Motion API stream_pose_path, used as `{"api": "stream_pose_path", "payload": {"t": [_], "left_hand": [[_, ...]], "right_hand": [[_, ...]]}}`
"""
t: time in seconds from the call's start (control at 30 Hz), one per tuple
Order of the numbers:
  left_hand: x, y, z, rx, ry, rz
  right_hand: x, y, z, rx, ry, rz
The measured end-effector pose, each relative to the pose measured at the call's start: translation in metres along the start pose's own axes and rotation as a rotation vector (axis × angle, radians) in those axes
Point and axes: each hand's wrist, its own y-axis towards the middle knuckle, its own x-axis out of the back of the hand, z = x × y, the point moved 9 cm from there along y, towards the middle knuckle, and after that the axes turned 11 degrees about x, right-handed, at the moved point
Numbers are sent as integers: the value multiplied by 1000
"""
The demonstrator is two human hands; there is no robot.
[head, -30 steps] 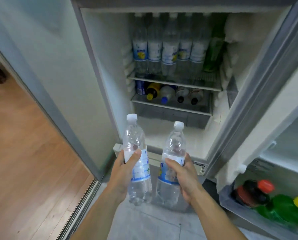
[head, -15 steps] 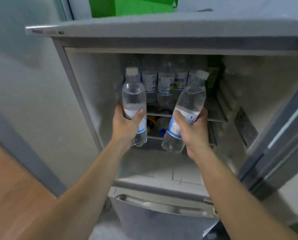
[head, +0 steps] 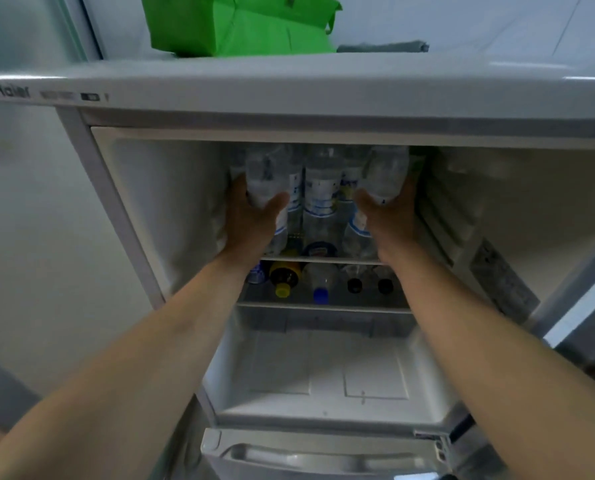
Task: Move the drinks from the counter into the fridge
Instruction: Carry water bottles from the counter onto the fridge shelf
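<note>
1. Two clear water bottles are up at the fridge's top shelf, in the middle of the frame: the left water bottle (head: 266, 183) stands about upright at the left end of the row, and the right water bottle (head: 381, 188) leans with its top tilted toward the right.
2. The left hand (head: 251, 221) grips the left water bottle round its lower half, thumb across the front and fingers wrapped behind.
3. The right hand (head: 391, 216) grips the right water bottle the same way, thumb on the near side by the blue-edged label.
4. Between the two held bottles, more labelled water bottles (head: 320, 195) stand upright in a row on the top wire shelf (head: 323, 260); their caps are hidden by the fridge's upper edge.
5. On the shelf below, several bottles lie on their sides with caps facing out: a yellow-capped bottle (head: 284, 278), a blue-capped bottle (head: 320, 289) and two dark-capped bottles (head: 368, 284).
6. Below that, in the lower centre of the frame, is the white fridge floor (head: 323, 375).
7. On top of the fridge (head: 289, 88), at the upper centre, sits a green bag (head: 233, 24), with a grey folded item just to its right.
</note>
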Motion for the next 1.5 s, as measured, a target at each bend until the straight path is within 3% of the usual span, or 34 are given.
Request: {"api": "stream_pose_path", "payload": {"t": [0.3, 0.47, 0.9, 1.23, 1.5], "left_hand": [[6, 9, 6, -102, 119, -131], [0, 7, 11, -91, 314, -34], [8, 10, 15, -27, 362, -138], [4, -6, 25, -36, 345, -126], [12, -36, 41, -71, 242, -128]], "right_hand": [[-17, 29, -20, 77, -140, -46], [-28, 32, -30, 13, -183, -7], [-17, 3, -50, -51, -369, 21], [-14, -3, -53, -90, -259, 12], [-7, -37, -30, 86, -326, -59]]}}
